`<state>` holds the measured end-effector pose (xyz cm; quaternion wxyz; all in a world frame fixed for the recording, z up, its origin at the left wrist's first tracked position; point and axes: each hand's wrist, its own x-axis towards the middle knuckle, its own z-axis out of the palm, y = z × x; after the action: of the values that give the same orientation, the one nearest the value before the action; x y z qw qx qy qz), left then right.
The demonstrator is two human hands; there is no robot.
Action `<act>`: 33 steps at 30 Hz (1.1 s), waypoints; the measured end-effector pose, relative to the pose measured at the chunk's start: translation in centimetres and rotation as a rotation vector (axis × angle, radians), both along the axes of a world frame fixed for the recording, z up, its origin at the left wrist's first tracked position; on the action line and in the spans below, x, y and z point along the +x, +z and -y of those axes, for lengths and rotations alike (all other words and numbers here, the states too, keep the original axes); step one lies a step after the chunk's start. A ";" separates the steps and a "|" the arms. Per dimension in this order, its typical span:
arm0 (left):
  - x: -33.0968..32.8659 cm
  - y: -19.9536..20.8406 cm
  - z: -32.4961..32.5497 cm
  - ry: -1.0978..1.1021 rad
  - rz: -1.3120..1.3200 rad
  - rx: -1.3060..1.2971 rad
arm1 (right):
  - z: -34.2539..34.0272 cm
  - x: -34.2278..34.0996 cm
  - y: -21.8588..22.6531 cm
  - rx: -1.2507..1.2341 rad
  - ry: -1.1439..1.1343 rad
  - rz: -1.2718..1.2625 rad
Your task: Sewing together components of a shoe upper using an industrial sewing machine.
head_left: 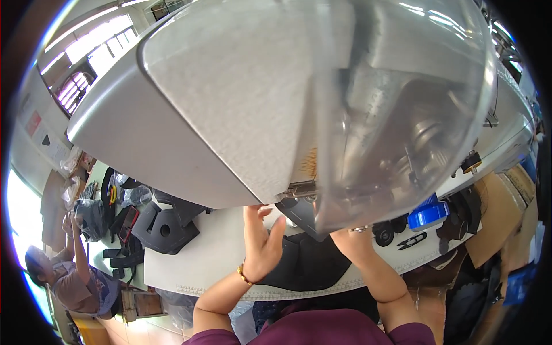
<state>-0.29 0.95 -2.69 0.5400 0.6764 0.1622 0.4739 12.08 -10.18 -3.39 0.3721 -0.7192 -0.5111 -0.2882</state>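
The grey head of a sewing machine (224, 103) fills the upper middle, with a clear plastic shield (402, 115) at its right. My left hand (264, 247) is just below the machine head's lower edge, its thumb held apart from the fingers and nothing visible in its grasp. Part of its fingers is hidden by the machine. To its right, my right hand (352, 241) reaches up at the shield's lower edge; its fingers are hidden. Between the two wrists a black sheet piece (313, 261) lies on the white table (190, 273). A dark flat piece (302, 217) shows above it.
Black cut pieces (164, 230) lie at the left, near a red-edged phone (129, 223). On the right are a blue cap-like object (428, 214), thread snips (412, 241), black round parts (384, 233) and cardboard (494, 213). Another person (77, 282) works at far left.
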 end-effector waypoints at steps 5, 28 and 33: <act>-0.4 1.6 1.6 0.248 -0.302 0.931 | 1.5 2.7 5.2 0.036 0.339 -0.113; 0.7 2.5 3.1 0.267 -0.366 1.349 | 0.5 5.1 1.6 0.237 0.547 -0.672; 0.7 2.6 3.0 0.275 -0.350 1.288 | -0.9 4.6 1.0 0.273 0.581 -0.793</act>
<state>0.39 -2.08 -0.11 -0.0696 0.9029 0.0170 0.4239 16.64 -9.32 -2.41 0.6928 -0.5462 -0.4672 0.0584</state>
